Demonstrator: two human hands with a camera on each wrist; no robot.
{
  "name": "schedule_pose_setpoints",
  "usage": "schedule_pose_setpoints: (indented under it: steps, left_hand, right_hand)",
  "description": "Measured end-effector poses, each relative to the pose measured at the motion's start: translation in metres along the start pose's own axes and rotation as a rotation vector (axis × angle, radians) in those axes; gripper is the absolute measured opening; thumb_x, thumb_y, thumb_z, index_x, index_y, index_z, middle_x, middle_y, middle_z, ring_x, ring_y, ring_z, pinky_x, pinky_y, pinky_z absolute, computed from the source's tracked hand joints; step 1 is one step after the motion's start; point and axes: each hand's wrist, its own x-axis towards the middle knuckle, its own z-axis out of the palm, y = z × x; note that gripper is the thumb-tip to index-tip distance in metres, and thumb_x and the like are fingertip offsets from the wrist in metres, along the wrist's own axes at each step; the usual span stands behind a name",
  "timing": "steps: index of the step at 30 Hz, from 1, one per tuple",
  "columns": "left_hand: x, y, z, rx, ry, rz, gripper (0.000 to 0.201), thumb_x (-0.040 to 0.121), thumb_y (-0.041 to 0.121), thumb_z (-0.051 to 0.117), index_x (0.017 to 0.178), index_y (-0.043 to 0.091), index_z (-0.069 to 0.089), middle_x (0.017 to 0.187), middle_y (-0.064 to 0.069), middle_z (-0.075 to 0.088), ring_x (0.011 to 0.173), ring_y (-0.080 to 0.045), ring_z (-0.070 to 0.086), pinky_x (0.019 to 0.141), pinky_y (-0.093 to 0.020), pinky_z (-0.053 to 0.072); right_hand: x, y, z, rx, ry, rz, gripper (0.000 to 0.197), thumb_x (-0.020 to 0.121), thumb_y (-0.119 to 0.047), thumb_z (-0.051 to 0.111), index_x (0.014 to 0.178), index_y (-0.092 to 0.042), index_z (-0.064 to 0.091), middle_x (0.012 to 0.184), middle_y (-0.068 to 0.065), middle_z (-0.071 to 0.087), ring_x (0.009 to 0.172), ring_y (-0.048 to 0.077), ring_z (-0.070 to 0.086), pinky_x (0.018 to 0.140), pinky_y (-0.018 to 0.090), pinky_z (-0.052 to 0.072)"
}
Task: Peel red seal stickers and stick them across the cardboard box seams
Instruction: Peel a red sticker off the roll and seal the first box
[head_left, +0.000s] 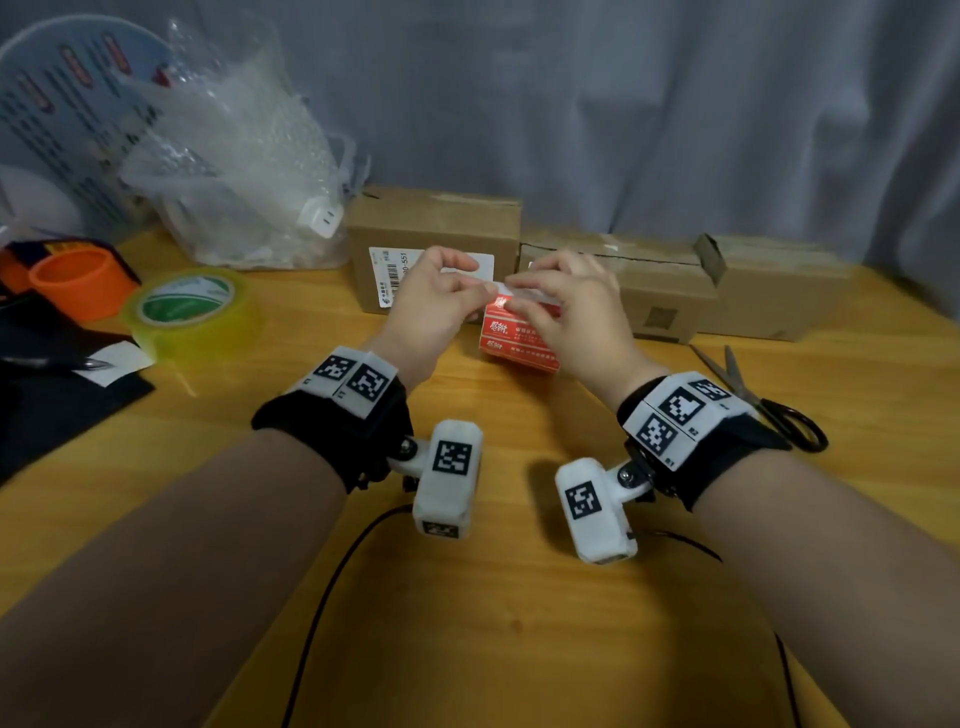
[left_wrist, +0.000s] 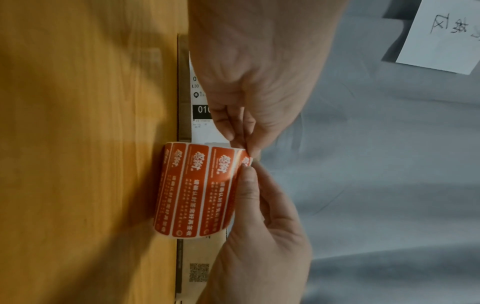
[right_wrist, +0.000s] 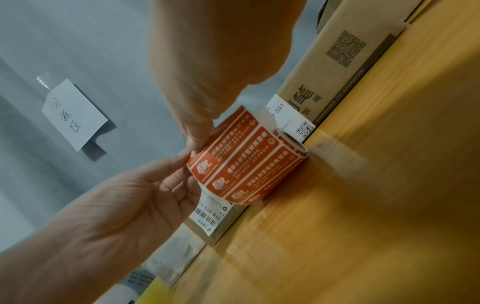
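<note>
The roll of red seal stickers (head_left: 521, 338) sits on the wooden table (head_left: 493, 623) near centre of the head view, its loose end lifted toward 12 o'clock; just behind it, at 12, stands the row of cardboard boxes: the labelled box (head_left: 434, 244) at 11, the cracked-seam box (head_left: 618, 280) at 1, a third box (head_left: 774, 291) further out at 2.

Risks, as I judge them: the top sticker (left_wrist: 246, 159) is caught only at its corner, so a fast pull could tear it or lift the backing w/ it; the roll isn't held down by anything, so a tug may drag or tip it; a freed sticker could curl & stick to itself or to a fingertip before reaching a seam.

Left hand (head_left: 434, 306): thumb & forefinger pinched narrow on the edge of the loose strip at its 9 o'clock end, other fingers loosely curled, touching nothing I can make out. Right hand (head_left: 574, 312): thumb & forefinger closed tight on the sticker corner, picking at it; remaining fingers fanned out a bit, apart from the roll. Whether the corner has actually parted from the backing, can't tell.

Further out: scissors (head_left: 763, 400) at 3; tape roll (head_left: 192, 312) & orange ring (head_left: 80, 283) at 9; plastic bag (head_left: 244, 171) at 10-11.
</note>
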Motion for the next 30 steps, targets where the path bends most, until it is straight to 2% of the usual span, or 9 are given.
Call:
schedule_pose_setpoints:
  steps: [3, 8, 13, 18, 24, 27, 30]
  left_hand:
    - [0.0, 0.003, 0.001, -0.007, 0.004, -0.008, 0.025, 0.085, 0.003, 0.063, 0.102, 0.008, 0.045, 0.073, -0.004, 0.063, 0.046, 0.002, 0.059, 0.051, -0.012, 0.048]
    - [0.002, 0.006, 0.001, -0.068, 0.074, -0.041, 0.019, 0.087, 0.005, 0.062, 0.098, 0.009, 0.047, 0.068, -0.006, 0.063, 0.044, -0.001, 0.059, 0.045, -0.013, 0.045]
    - [0.004, 0.006, -0.002, -0.125, 0.099, -0.083, 0.018, 0.086, 0.005, 0.063, 0.095, 0.011, 0.047, 0.07, -0.005, 0.063, 0.048, -0.003, 0.061, 0.053, -0.017, 0.048]
    - [0.006, 0.007, -0.007, -0.14, 0.067, -0.127, 0.024, 0.084, 0.001, 0.062, 0.093, 0.015, 0.046, 0.075, -0.008, 0.063, 0.055, -0.01, 0.063, 0.05, -0.017, 0.049]
    - [0.001, 0.009, -0.007, -0.185, 0.02, -0.145, 0.027, 0.083, -0.001, 0.063, 0.095, 0.014, 0.044, 0.075, -0.009, 0.065, 0.057, -0.009, 0.066, 0.06, -0.02, 0.051]
    - [-0.001, 0.012, -0.005, -0.227, 0.0, -0.152, 0.026, 0.084, -0.003, 0.061, 0.092, 0.014, 0.043, 0.074, -0.011, 0.065, 0.054, -0.008, 0.067, 0.055, -0.017, 0.053]
    - [-0.001, 0.013, -0.005, -0.213, -0.015, -0.159, 0.025, 0.085, -0.003, 0.06, 0.092, 0.014, 0.043, 0.073, -0.011, 0.066, 0.057, -0.009, 0.068, 0.055, -0.017, 0.053]
  right_hand:
    - [0.002, 0.0, 0.004, 0.005, -0.002, -0.008, 0.023, 0.086, -0.031, 0.062, 0.105, -0.022, 0.07, 0.105, 0.0, 0.063, 0.109, 0.018, 0.049, 0.092, 0.028, 0.021]
    - [0.006, -0.001, 0.01, 0.038, 0.002, -0.016, 0.023, 0.086, -0.028, 0.062, 0.104, -0.018, 0.07, 0.104, 0.001, 0.066, 0.108, 0.022, 0.052, 0.091, 0.03, 0.023]
    - [0.009, -0.005, 0.012, -0.001, 0.002, -0.054, 0.022, 0.087, -0.028, 0.06, 0.106, -0.02, 0.068, 0.105, 0.0, 0.066, 0.108, 0.021, 0.051, 0.09, 0.027, 0.02]
    - [0.008, -0.004, 0.01, 0.037, -0.024, -0.1, 0.02, 0.088, -0.027, 0.059, 0.106, -0.028, 0.068, 0.103, -0.006, 0.063, 0.102, 0.008, 0.043, 0.09, 0.024, 0.015]
    - [0.005, -0.002, 0.005, 0.057, -0.018, -0.106, 0.018, 0.087, -0.028, 0.061, 0.102, -0.024, 0.068, 0.105, -0.006, 0.063, 0.108, 0.015, 0.048, 0.09, 0.025, 0.016]
    - [0.002, 0.001, 0.001, 0.055, 0.017, -0.11, 0.017, 0.086, -0.029, 0.061, 0.1, -0.023, 0.069, 0.102, -0.004, 0.064, 0.105, 0.017, 0.05, 0.091, 0.03, 0.021]
    - [0.0, 0.001, -0.001, 0.074, 0.034, -0.11, 0.017, 0.085, -0.028, 0.062, 0.099, -0.023, 0.07, 0.1, -0.003, 0.065, 0.102, 0.019, 0.052, 0.092, 0.035, 0.026]
